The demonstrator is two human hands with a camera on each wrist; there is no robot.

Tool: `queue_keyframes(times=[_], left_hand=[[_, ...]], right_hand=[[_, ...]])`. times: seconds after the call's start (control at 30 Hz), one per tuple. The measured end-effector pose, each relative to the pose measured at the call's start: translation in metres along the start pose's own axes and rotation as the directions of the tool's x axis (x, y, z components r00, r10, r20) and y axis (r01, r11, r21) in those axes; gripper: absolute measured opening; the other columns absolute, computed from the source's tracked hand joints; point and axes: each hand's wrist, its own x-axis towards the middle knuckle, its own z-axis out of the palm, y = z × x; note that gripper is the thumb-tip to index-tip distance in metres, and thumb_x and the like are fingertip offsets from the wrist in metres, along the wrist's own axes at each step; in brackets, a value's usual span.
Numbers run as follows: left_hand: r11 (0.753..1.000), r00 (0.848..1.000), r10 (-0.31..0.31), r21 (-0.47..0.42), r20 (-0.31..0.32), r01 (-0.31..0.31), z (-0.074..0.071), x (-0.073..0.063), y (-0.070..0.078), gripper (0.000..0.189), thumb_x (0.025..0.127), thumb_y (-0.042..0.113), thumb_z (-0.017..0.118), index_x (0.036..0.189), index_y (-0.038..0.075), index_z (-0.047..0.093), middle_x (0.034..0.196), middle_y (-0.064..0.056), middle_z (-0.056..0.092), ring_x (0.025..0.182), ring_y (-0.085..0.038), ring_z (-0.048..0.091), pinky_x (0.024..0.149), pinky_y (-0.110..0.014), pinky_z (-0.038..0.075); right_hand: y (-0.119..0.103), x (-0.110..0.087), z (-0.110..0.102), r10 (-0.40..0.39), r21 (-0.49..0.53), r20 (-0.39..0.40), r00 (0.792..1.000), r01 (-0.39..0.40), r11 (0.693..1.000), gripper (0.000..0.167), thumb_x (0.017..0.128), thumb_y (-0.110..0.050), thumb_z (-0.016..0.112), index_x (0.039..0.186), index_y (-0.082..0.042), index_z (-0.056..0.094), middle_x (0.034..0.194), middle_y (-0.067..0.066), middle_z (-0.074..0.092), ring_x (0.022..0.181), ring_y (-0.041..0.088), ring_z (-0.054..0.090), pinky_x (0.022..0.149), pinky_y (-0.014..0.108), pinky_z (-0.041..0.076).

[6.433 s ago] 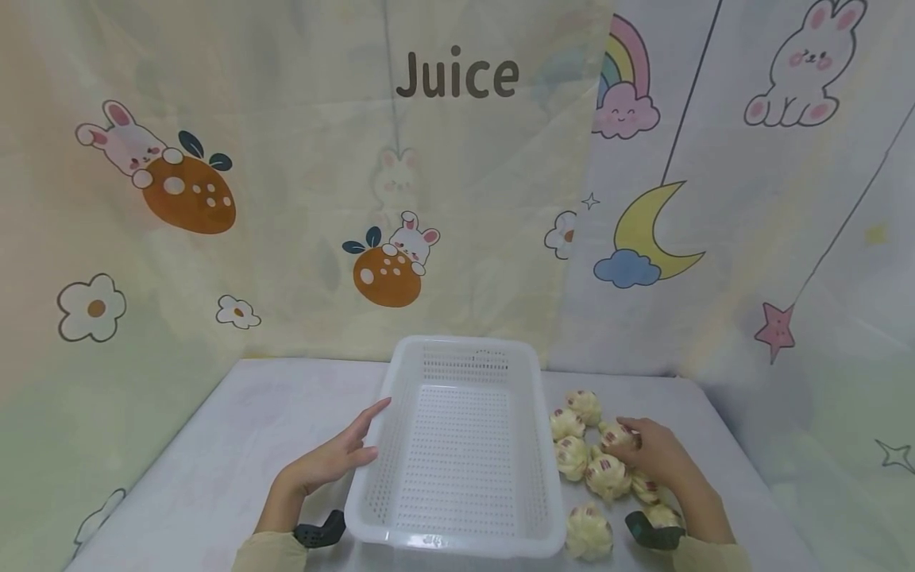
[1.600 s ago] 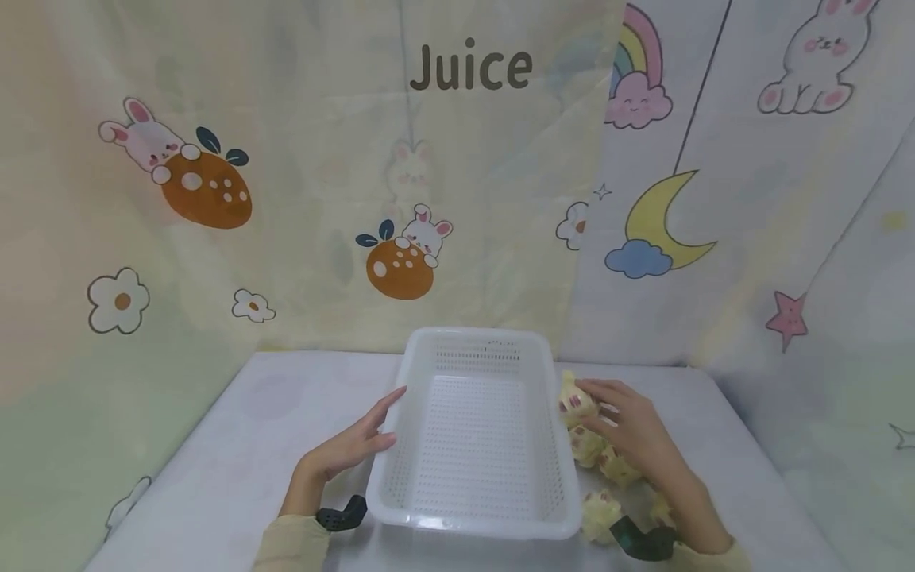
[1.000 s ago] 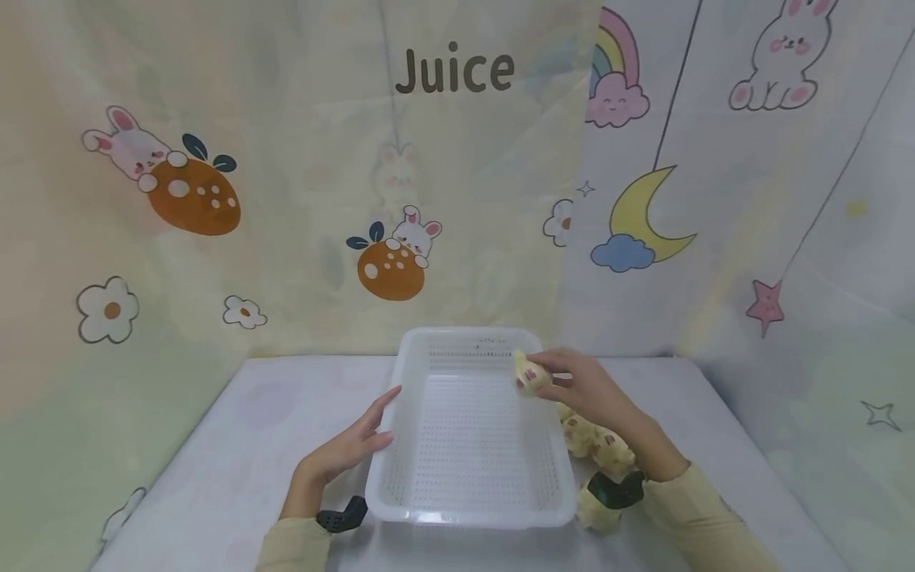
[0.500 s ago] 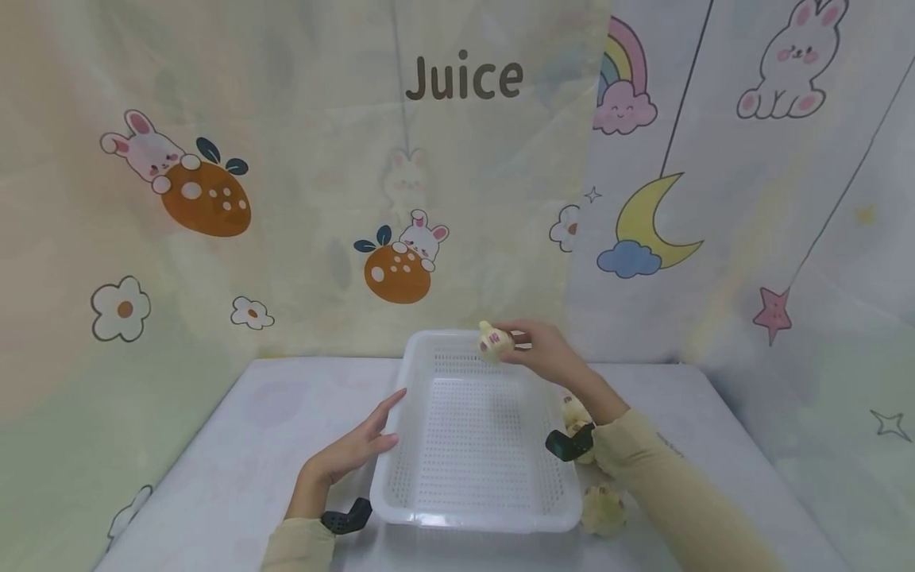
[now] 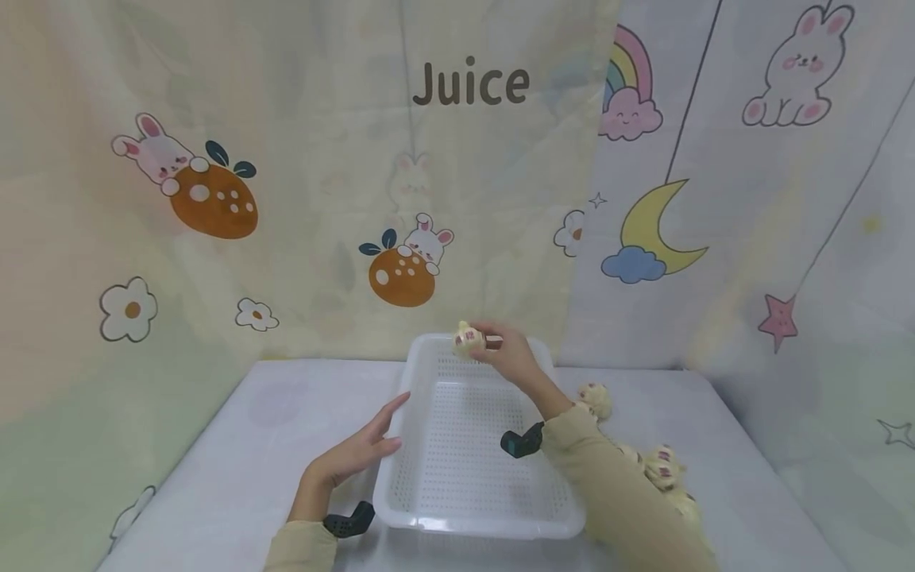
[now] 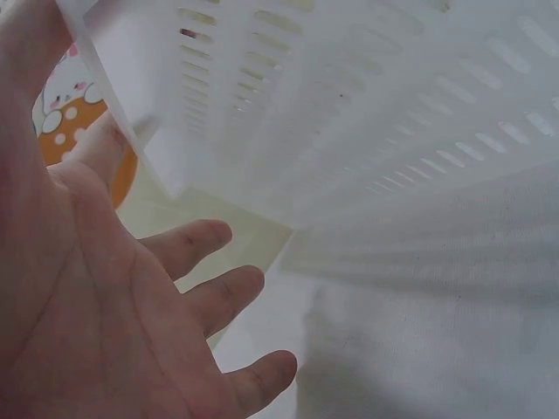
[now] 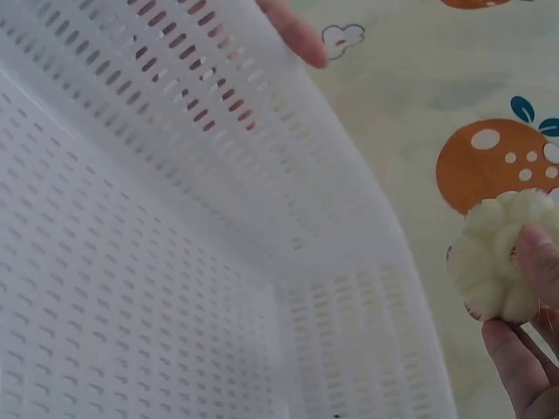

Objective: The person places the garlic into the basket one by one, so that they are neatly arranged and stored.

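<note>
My right hand (image 5: 509,354) pinches a cream-coloured garlic bulb (image 5: 468,340) with reddish marks, between thumb and fingertips. The bulb overlaps the far rim of a white perforated plastic basket (image 5: 479,526) in the head view. Up close in the right wrist view, the garlic bulb (image 7: 493,262) shows plump rounded lobes, just outside the basket's rim in that view. My left hand (image 5: 353,453) touches the basket's left rim, its fingers spread and fairly straight. Seen from the left wrist, its fingers (image 6: 223,297) lie along the outside of the basket wall. Nothing lies on the visible basket floor.
More garlic bulbs (image 5: 663,466) sit on the white-covered table (image 5: 286,421) to the right of the basket, partly hidden by my right sleeve (image 5: 629,500). A printed cloth backdrop (image 5: 307,183) hangs behind the table. Dark wrist devices (image 5: 522,441) are on both wrists.
From the cluster at the right, my right hand has lifted one garlic bulb and carried it left and away, over the basket's far end. My left hand stays at the left rim.
</note>
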Motion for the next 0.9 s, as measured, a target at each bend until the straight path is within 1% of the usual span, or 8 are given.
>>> queue_keyframes(times=[0.17, 0.23, 0.4, 0.5, 0.57, 0.7, 0.8, 0.9], left_hand=[[1.0, 1.0, 0.008, -0.008, 0.018, -0.008, 0.002, -0.002, 0.002, 0.07, 0.094, 0.038, 0.055, 0.148, 0.045, 0.011, 0.161, -0.006, 0.001, 0.145, -0.036, 0.011, 0.106, -0.065, 0.026], [1.0, 1.0, 0.011, -0.009, 0.024, -0.011, 0.003, -0.001, 0.001, 0.069, 0.094, 0.038, 0.054, 0.148, 0.045, 0.011, 0.16, -0.006, 0.002, 0.144, -0.036, 0.014, 0.106, -0.064, 0.028], [1.0, 1.0, 0.016, 0.0, 0.02, -0.016, 0.003, 0.0, 0.0, 0.069, 0.095, 0.037, 0.053, 0.148, 0.045, 0.01, 0.16, -0.006, 0.002, 0.145, -0.037, 0.013, 0.105, -0.065, 0.028], [1.0, 1.0, 0.009, 0.01, 0.015, -0.009, 0.002, 0.0, 0.0, 0.069, 0.095, 0.037, 0.054, 0.148, 0.045, 0.011, 0.16, -0.006, 0.002, 0.145, -0.037, 0.011, 0.106, -0.066, 0.026], [1.0, 1.0, 0.004, 0.018, 0.009, -0.004, 0.001, 0.0, -0.001, 0.069, 0.094, 0.037, 0.054, 0.147, 0.046, 0.011, 0.16, -0.005, 0.002, 0.146, -0.037, 0.01, 0.106, -0.066, 0.026], [1.0, 1.0, -0.007, 0.026, -0.001, 0.007, -0.001, 0.0, 0.0, 0.069, 0.094, 0.037, 0.055, 0.147, 0.048, 0.012, 0.161, -0.003, 0.001, 0.147, -0.036, 0.007, 0.106, -0.067, 0.024], [1.0, 1.0, -0.014, 0.027, -0.002, 0.014, -0.001, 0.0, 0.002, 0.069, 0.094, 0.037, 0.055, 0.147, 0.048, 0.012, 0.161, -0.003, 0.0, 0.147, -0.036, 0.008, 0.106, -0.067, 0.024], [0.999, 1.0, -0.014, 0.029, -0.001, 0.014, -0.001, 0.0, 0.002, 0.069, 0.094, 0.036, 0.055, 0.147, 0.048, 0.012, 0.161, -0.003, 0.0, 0.146, -0.037, 0.009, 0.106, -0.066, 0.024]], right_hand=[[0.021, 0.004, 0.015, 0.045, 0.078, 0.005, 0.999, -0.046, 0.996, 0.05, 0.082, -0.01, 0.074, 0.129, -0.015, 0.059, 0.127, 0.01, 0.06, 0.109, 0.03, 0.063, 0.087, 0.036, 0.054], [0.028, 0.005, 0.02, 0.055, 0.094, 0.003, 0.998, -0.055, 0.994, 0.05, 0.081, -0.01, 0.074, 0.128, -0.014, 0.06, 0.126, 0.011, 0.06, 0.108, 0.03, 0.064, 0.086, 0.035, 0.054], [0.042, 0.008, 0.027, 0.076, 0.086, 0.007, 0.997, -0.076, 0.993, 0.046, 0.08, -0.011, 0.075, 0.125, -0.012, 0.062, 0.125, 0.011, 0.062, 0.108, 0.03, 0.064, 0.085, 0.032, 0.054], [0.046, 0.01, 0.029, 0.079, 0.075, 0.021, 0.997, -0.08, 0.994, 0.045, 0.08, -0.011, 0.075, 0.123, -0.009, 0.063, 0.124, 0.011, 0.063, 0.108, 0.029, 0.064, 0.085, 0.032, 0.054], [0.049, 0.011, 0.03, 0.081, 0.068, 0.029, 0.996, -0.083, 0.994, 0.045, 0.08, -0.011, 0.076, 0.123, -0.008, 0.063, 0.122, 0.011, 0.064, 0.106, 0.028, 0.064, 0.084, 0.031, 0.054], [0.054, 0.013, 0.034, 0.097, 0.039, 0.039, 0.995, -0.099, 0.994, 0.045, 0.078, -0.014, 0.077, 0.121, -0.01, 0.065, 0.118, 0.008, 0.065, 0.101, 0.023, 0.065, 0.082, 0.03, 0.054], [0.057, 0.015, 0.037, 0.105, 0.016, 0.056, 0.993, -0.106, 0.994, 0.045, 0.078, -0.015, 0.078, 0.12, -0.01, 0.065, 0.116, 0.007, 0.065, 0.099, 0.021, 0.065, 0.083, 0.031, 0.054], [0.06, 0.015, 0.039, 0.106, 0.017, 0.083, 0.991, -0.108, 0.994, 0.043, 0.078, -0.013, 0.077, 0.12, -0.009, 0.065, 0.116, 0.009, 0.065, 0.099, 0.023, 0.065, 0.085, 0.034, 0.053]])
